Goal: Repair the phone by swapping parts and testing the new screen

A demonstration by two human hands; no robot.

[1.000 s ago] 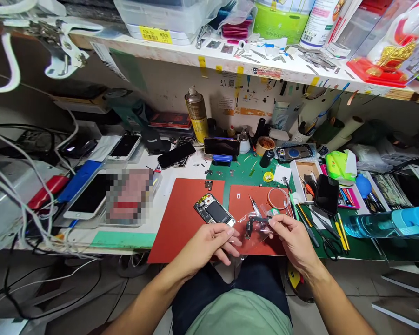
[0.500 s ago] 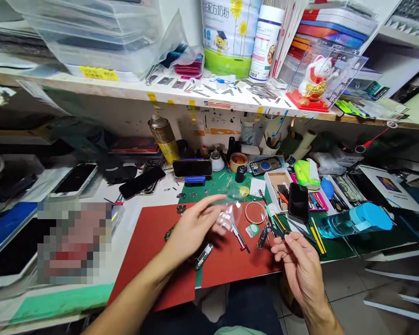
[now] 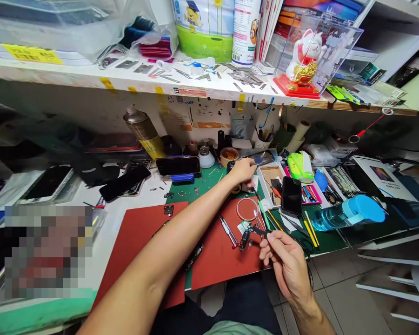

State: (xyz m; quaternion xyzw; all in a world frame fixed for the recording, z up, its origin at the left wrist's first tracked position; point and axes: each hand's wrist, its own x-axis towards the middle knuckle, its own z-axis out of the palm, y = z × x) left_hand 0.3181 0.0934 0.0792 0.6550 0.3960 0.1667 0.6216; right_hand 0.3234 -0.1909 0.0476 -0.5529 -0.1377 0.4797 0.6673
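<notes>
My right hand [image 3: 286, 258] pinches a small black part [image 3: 246, 236] with a dark strip, held over the front of the red mat [image 3: 212, 265]. My left hand [image 3: 243, 171] reaches far across to the back of the green mat [image 3: 209, 181], beside a roll of tape [image 3: 229, 155] and the small tray. Its fingers point away and down; what they touch, if anything, is hidden. Below my left forearm, a phone frame [image 3: 194, 257] is partly covered. A red-and-silver screwdriver [image 3: 229, 231] and a coil of pale wire [image 3: 247, 209] lie on the red mat.
A white tray [image 3: 261, 179] of tools with a black phone [image 3: 291, 195] on it stands at the right, near a blue water bottle [image 3: 349, 214]. At the back are a spray can [image 3: 143, 132] and a phone on a blue stand [image 3: 178, 166]. A loaded shelf [image 3: 142, 83] spans above.
My left hand has moved from above the red mat to the back of the green mat. My right hand still holds the black part. The view has shifted somewhat.
</notes>
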